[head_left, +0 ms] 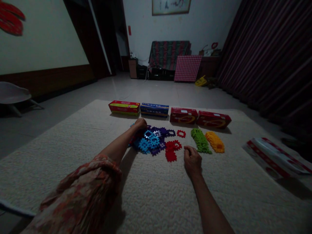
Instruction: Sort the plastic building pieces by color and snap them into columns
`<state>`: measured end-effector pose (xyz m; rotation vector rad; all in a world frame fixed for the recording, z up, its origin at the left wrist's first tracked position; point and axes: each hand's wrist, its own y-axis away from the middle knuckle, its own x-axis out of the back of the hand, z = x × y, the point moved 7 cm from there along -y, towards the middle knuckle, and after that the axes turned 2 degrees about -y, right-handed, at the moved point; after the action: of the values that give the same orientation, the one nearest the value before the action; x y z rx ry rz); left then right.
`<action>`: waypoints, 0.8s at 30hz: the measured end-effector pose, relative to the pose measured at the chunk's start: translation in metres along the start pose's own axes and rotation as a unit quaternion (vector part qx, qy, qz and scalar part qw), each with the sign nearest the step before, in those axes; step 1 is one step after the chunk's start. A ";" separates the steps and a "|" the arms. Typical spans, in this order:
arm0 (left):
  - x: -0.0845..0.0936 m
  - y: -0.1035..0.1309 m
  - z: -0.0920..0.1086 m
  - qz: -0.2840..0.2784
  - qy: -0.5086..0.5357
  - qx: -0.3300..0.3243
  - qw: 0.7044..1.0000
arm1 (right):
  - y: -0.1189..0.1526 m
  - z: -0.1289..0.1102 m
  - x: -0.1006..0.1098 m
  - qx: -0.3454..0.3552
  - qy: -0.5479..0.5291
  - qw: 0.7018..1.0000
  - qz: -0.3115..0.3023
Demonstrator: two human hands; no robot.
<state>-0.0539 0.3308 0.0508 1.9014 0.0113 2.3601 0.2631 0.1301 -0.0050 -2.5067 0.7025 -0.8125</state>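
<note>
My left hand (140,124) reaches over the far left part of a mixed pile of plastic interlocking pieces, its fingers pointing down and mostly hidden behind the hand. Light blue pieces (144,144) lie on the near side of this pile, with purple pieces (163,131) and a white piece (157,133) among them. Loosely curled, my right hand (193,160) rests on the mat with no piece visible in it. Just left of it lies a small group of red pieces (171,155). A single red frame piece (181,133) sits farther back.
Beyond my right hand are a green row of pieces (200,140) and a yellow row (214,142). A red and yellow-green box (124,108), a blue box (154,110) and two dark red boxes (183,115) line the back of the pale mat (73,143). A red-white package (278,157) lies right.
</note>
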 end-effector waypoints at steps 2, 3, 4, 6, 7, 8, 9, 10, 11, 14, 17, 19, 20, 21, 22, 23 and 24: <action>-0.007 -0.003 0.000 -0.020 -0.006 -0.004 1.000 | 0.000 0.000 0.000 -0.002 0.001 1.000 -0.004; -0.010 -0.004 0.000 -0.026 -0.008 -0.006 1.000 | 0.000 0.000 0.000 -0.003 0.001 1.000 -0.006; -0.012 -0.005 0.000 -0.028 -0.008 -0.006 1.000 | 0.000 0.000 0.000 -0.004 0.002 1.000 -0.008; -0.015 -0.007 -0.003 -0.024 -0.007 0.002 1.000 | -0.001 -0.001 -0.001 -0.004 0.003 1.000 -0.013; -0.017 -0.008 -0.005 -0.021 -0.006 0.010 1.000 | -0.001 -0.001 -0.001 -0.004 0.002 1.000 -0.015; -0.018 -0.009 -0.007 -0.017 -0.004 0.018 1.000 | -0.001 -0.001 -0.001 -0.005 0.001 1.000 -0.015; -0.019 -0.009 -0.009 -0.014 -0.001 0.027 1.000 | -0.001 -0.002 -0.001 -0.006 -0.001 1.000 -0.014; -0.020 -0.010 -0.010 -0.012 0.002 0.035 0.999 | -0.001 -0.002 0.000 -0.006 -0.003 1.000 -0.014; -0.020 -0.010 -0.011 -0.012 0.006 0.042 0.999 | -0.001 -0.003 0.000 -0.007 -0.004 1.000 -0.014; -0.019 -0.012 -0.011 -0.018 0.020 0.059 0.998 | 0.000 -0.003 0.000 -0.011 -0.006 1.000 -0.012; -0.012 -0.014 -0.012 -0.015 0.033 0.080 0.996 | 0.000 -0.002 -0.001 -0.015 -0.007 1.000 -0.012; -0.007 -0.013 -0.014 -0.004 0.038 0.098 0.995 | -0.001 -0.001 -0.002 -0.014 -0.007 1.000 -0.014; -0.005 -0.012 -0.015 0.001 0.039 0.104 0.994 | -0.001 -0.001 -0.002 -0.013 -0.006 1.000 -0.015; -0.004 -0.011 -0.015 0.007 0.039 0.108 0.993 | -0.001 -0.001 -0.003 -0.012 -0.006 1.000 -0.017; -0.002 -0.008 -0.015 0.015 0.038 0.111 0.993 | -0.001 -0.001 -0.003 -0.012 -0.006 1.000 -0.019; -0.001 -0.006 -0.014 0.024 0.035 0.112 0.993 | -0.001 -0.001 -0.003 -0.012 -0.005 1.000 -0.020; 0.001 -0.002 -0.014 0.033 0.031 0.111 0.993 | -0.001 -0.002 -0.003 -0.011 -0.005 1.000 -0.021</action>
<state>-0.0673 0.3343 0.0489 1.9480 0.2309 2.5562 0.2600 0.1320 -0.0048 -2.5519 0.6616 -0.8102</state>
